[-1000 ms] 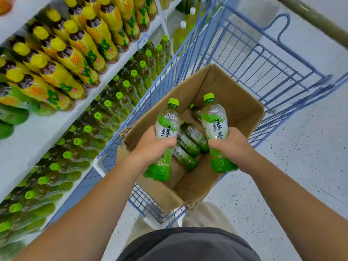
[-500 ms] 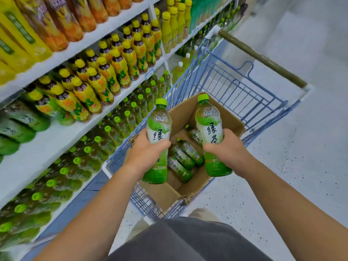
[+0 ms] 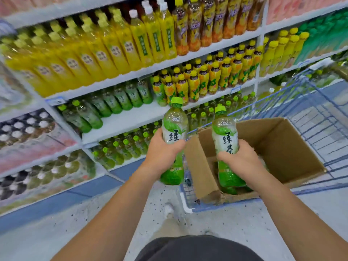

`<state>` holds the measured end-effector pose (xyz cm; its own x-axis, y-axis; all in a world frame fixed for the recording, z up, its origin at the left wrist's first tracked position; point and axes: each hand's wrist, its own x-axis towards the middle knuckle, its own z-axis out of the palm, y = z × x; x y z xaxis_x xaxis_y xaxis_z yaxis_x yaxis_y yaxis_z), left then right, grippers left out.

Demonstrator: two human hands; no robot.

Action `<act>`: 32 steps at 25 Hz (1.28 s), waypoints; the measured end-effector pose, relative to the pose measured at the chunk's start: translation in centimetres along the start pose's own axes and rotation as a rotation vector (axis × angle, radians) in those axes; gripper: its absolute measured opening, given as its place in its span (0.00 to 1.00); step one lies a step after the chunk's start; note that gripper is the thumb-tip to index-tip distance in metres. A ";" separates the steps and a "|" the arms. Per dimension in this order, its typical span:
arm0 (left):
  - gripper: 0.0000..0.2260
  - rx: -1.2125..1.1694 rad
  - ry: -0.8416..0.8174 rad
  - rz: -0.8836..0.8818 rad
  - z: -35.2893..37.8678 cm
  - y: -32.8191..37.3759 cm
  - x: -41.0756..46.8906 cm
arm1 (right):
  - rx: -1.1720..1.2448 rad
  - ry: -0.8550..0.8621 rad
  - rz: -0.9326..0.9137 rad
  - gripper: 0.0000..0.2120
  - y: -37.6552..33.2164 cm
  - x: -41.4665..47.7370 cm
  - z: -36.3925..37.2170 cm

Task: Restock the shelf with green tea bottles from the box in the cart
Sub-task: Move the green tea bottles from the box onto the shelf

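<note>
My left hand (image 3: 162,150) grips an upright green tea bottle (image 3: 174,127) with a lime cap, held left of the cart and in front of the shelves. My right hand (image 3: 240,159) grips a second green tea bottle (image 3: 224,132) upright over the open cardboard box (image 3: 278,147), which sits in the blue wire cart (image 3: 318,110). A bare stretch of white shelf (image 3: 130,121) lies ahead of the left bottle, with green tea bottles (image 3: 105,106) standing at its back. More green tea bottles (image 3: 124,147) fill the shelf below.
Yellow juice bottles (image 3: 105,51) and yellow-capped tea bottles (image 3: 207,80) fill the upper shelves. Dark and pale bottles (image 3: 28,129) stand in the bay at the left. Speckled floor (image 3: 94,213) lies between me and the shelf base.
My view has swung left from the cart to face the shelves. Both hands have lifted their bottles out of the box, the left one moving clear of the cart toward the shelf.
</note>
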<state>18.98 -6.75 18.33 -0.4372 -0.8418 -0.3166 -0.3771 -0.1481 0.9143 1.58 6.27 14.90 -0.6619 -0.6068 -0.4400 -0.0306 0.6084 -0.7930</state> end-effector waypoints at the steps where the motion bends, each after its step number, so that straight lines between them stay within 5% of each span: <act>1: 0.15 -0.006 0.035 0.010 -1.3 -0.1 -0.8 | 0.003 -0.037 -0.022 0.18 -0.6 -0.4 1.0; 11: 0.15 -0.110 0.291 0.007 -14.3 -3.6 -3.0 | -0.110 -0.262 -0.248 0.19 -7.3 -2.6 12.8; 23: 0.17 -0.064 0.305 0.127 -33.9 -8.2 7.1 | -0.063 -0.162 -0.278 0.21 -15.8 -0.7 32.2; 32: 0.12 0.036 0.321 0.193 -37.8 -12.0 18.5 | 0.053 -0.101 -0.296 0.19 -18.3 6.2 43.1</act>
<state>46.21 -40.19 11.07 -0.2272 -0.9731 -0.0390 -0.3439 0.0427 0.9380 30.37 -30.64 8.52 -0.5526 -0.8026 -0.2247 -0.1700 0.3724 -0.9123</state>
